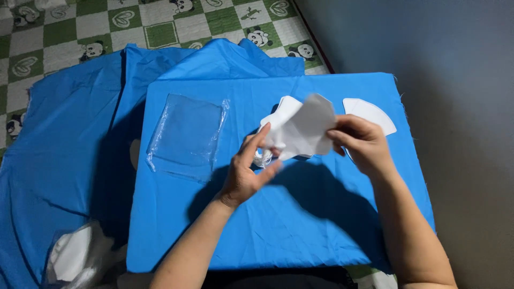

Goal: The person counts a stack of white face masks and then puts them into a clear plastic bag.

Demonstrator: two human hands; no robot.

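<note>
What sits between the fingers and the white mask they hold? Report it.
Nothing visible. The left hand and right hand both grip the white mask directly, above the blue cloth.

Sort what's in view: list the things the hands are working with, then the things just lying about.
In hand:
- white mask, held up by the left hand and right hand
- blue cloth-covered board beneath them

Lying about:
- another white mask on the board
- empty clear plastic bag
- clear bag with white pieces, lower left
- panda-print mat

Both forearms reach forward, left hand (pixel 247 170) and right hand (pixel 360 143) raised, fingers pinched.
</note>
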